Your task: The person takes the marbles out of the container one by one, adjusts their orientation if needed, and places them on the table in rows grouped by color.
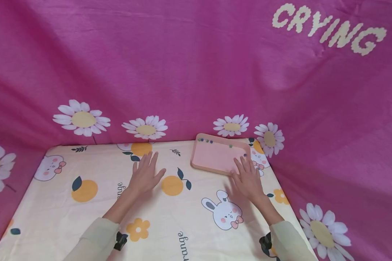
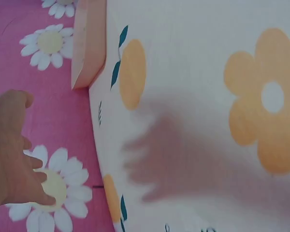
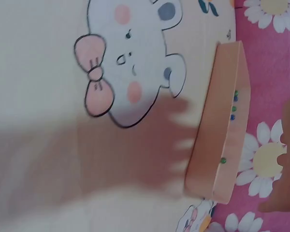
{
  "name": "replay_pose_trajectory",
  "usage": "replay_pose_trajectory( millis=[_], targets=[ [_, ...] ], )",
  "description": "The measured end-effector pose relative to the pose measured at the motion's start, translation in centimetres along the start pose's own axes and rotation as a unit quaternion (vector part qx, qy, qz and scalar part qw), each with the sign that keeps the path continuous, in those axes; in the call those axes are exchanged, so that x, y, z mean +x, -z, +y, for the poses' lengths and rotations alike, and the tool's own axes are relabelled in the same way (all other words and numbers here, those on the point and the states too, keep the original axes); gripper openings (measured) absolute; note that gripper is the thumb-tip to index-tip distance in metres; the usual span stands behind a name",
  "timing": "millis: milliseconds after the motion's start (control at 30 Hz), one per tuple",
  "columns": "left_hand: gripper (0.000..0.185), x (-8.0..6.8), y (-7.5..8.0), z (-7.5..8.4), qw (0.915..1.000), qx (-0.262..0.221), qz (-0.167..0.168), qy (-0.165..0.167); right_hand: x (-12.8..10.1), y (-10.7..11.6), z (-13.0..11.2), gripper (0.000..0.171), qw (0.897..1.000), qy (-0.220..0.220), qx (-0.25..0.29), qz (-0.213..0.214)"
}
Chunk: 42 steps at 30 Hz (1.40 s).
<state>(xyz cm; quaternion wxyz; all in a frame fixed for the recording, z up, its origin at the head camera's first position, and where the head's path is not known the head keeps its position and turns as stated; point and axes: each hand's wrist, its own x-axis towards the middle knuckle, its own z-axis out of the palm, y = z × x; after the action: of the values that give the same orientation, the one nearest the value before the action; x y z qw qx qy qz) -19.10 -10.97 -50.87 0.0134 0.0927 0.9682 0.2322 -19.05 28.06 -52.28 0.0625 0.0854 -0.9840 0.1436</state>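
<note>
A shallow pink tray (image 1: 212,154) lies at the back right of the printed cloth, with several small green and blue beads (image 1: 207,141) along its far side and one near its right end. My right hand (image 1: 248,179), fingers spread, is over the tray's near right corner and overlaps it in the head view. In the right wrist view the tray's side wall (image 3: 215,111) shows, with the hand (image 3: 287,159) beyond it. My left hand (image 1: 145,175) hovers over the cloth left of the tray, fingers spread, holding nothing; its shadow falls on the cloth in the left wrist view.
The pale cloth (image 1: 101,217) is printed with oranges, rabbits and flowers and covers the table. A magenta curtain (image 1: 183,72) with daisies rises behind and along both sides. Dark straps with devices (image 1: 120,241) sit at both wrists.
</note>
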Motion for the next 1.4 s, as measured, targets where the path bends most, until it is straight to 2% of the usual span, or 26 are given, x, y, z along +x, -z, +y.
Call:
replay_pose_trajectory(
  millis=[267, 433, 600, 733, 1133, 1300, 1400],
  targets=[
    [0.078, 2.6, -2.0, 1.7, 0.9997, 0.003, -0.024, -0.005, -0.2, -0.2, 2.1, 0.055, 1.000, -0.018, 0.003, 0.011],
    [0.077, 4.1, -3.2, 2.8, 0.9992, 0.008, -0.039, -0.006, -0.2, -0.3, 3.8, 0.057, 0.999, -0.041, -0.001, 0.002],
    [0.072, 5.1, -4.2, 4.1, 0.9985, 0.020, -0.042, -0.030, -0.2, -0.3, 5.3, 0.058, 0.998, -0.060, -0.013, -0.006],
    [0.069, 5.7, -5.0, 4.9, 0.9969, 0.049, -0.048, -0.039, -0.3, -0.3, 6.1, 0.054, 0.998, -0.065, -0.018, -0.008],
    [0.071, 8.0, -6.7, 6.8, 0.9951, 0.074, -0.064, -0.010, 0.7, -0.7, 8.1, 0.059, 0.993, -0.102, -0.045, -0.042],
    [0.071, 8.1, -7.6, 7.2, 0.9924, 0.096, -0.077, 0.001, 0.9, -1.3, 8.5, 0.060, 0.990, -0.111, -0.057, -0.060],
    [0.071, 8.2, -8.2, 7.2, 0.9931, 0.090, -0.074, 0.008, 1.1, -1.6, 8.7, 0.061, 0.989, -0.116, -0.060, -0.064]
  ],
)
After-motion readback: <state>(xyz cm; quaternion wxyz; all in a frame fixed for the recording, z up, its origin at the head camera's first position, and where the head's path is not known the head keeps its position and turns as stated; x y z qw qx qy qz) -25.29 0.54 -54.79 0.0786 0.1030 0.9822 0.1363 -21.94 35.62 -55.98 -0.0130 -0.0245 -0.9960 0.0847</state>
